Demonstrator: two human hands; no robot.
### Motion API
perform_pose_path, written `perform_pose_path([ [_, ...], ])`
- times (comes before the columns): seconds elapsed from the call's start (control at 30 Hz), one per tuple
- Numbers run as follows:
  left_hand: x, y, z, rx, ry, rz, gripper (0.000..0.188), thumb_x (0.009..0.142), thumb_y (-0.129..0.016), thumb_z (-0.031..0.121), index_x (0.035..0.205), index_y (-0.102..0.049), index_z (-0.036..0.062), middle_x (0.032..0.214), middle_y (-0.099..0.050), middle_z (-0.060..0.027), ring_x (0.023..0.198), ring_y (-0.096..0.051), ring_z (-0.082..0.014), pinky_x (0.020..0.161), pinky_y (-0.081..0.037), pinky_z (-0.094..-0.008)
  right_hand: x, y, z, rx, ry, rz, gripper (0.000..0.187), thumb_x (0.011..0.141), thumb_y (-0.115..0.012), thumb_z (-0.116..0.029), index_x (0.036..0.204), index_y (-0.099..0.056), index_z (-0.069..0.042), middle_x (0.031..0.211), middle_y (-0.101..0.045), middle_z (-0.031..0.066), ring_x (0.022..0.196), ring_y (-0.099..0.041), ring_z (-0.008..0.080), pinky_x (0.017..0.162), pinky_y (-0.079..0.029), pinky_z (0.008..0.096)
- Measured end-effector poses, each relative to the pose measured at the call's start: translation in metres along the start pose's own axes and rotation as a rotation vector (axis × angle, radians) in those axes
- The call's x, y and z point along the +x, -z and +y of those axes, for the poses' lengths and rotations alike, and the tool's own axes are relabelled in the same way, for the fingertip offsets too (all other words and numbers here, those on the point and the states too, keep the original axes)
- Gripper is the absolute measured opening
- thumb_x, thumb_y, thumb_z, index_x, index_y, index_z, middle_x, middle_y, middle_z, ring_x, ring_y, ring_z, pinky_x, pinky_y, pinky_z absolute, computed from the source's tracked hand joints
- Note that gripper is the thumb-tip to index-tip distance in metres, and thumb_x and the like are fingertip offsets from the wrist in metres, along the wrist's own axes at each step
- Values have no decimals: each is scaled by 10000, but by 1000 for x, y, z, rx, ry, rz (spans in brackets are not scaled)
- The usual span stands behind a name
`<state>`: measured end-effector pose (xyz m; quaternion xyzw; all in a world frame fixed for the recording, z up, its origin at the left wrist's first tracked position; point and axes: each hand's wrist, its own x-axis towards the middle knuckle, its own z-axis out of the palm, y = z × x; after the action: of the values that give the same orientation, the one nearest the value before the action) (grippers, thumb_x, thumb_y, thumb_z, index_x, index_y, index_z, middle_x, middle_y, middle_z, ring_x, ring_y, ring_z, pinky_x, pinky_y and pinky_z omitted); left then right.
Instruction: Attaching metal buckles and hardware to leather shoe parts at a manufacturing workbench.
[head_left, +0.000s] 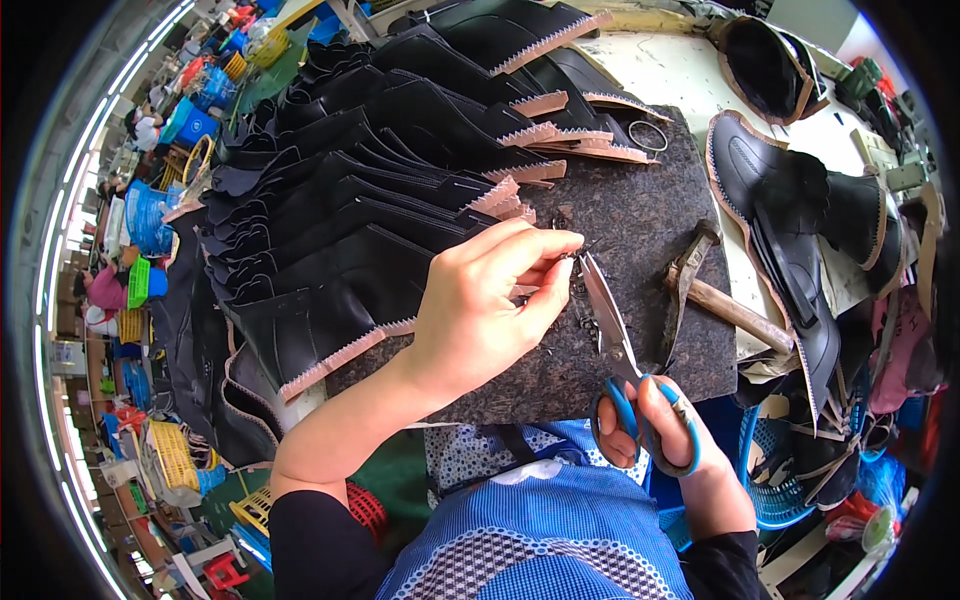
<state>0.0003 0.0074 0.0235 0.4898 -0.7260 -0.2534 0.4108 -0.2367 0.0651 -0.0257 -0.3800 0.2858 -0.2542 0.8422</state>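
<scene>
My left hand [478, 305] is raised over a dark speckled stone slab [660, 195], thumb and forefinger pinched together. Something small and dark shows at those fingertips, too small to name. In my right hand [695, 445] is a pair of scissors [612, 335] with blue handles, fingers through the loops. Its blades point away from me, with the tips right beside my left fingertips. Black leather shoe uppers [340, 260] with zigzag-cut tan edges lie overlapped in a big pile left of my left hand. Dark scraps [588, 325] are scattered on the slab by the blades.
A wooden-handled hammer [740, 315] lies on the slab's right edge. A metal ring [648, 135] rests near its far edge. More black boot pieces [770, 190] lie on the white table to the right. Below them stands a blue basket [785, 505].
</scene>
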Motion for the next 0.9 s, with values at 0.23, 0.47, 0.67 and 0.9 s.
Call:
perform_pose_path([
  [0.23, 6, 11, -6, -669, 481, -37, 238, 917, -711, -33, 1151, -679, -60, 1003, -733, -121, 895, -751, -189, 811, -634, -274, 4, 1, 11, 231, 50, -136, 681, 1039, -429, -623, 860, -594, 14, 595, -474, 9, 553, -519, 129, 502, -394, 264],
  [0.47, 0, 1, -13, -1063, 637, -135, 224, 940, -703, 35, 1153, -677, -29, 1027, -742, -125, 888, -756, -192, 813, -623, -267, 12, 9, 27, 985, -117, -581, 813, 924, -429, -807, 779, -539, -14, 541, -457, -24, 414, -443, 95, 400, -333, 227],
  [0.67, -6, 3, -24, -776, 523, 37, 196, 951, -695, 17, 1140, -665, -23, 1006, -737, -113, 888, -748, -183, 844, -628, -296, 0, 41, -39, -310, 365, 70, 738, 954, -495, -730, 865, -594, -4, 551, -556, 50, 449, -542, 149, 426, -414, 260],
  [0.9, -19, 9, -22, -823, 417, 88, 167, 965, -662, 4, 1131, -643, -15, 1030, -680, -73, 913, -710, -153, 880, -622, -320, 107, 136, -156, -1572, 140, 915, 500, 867, -699, -411, 1074, -637, 40, 1017, -682, 298, 997, -683, 426, 878, -512, 481],
])
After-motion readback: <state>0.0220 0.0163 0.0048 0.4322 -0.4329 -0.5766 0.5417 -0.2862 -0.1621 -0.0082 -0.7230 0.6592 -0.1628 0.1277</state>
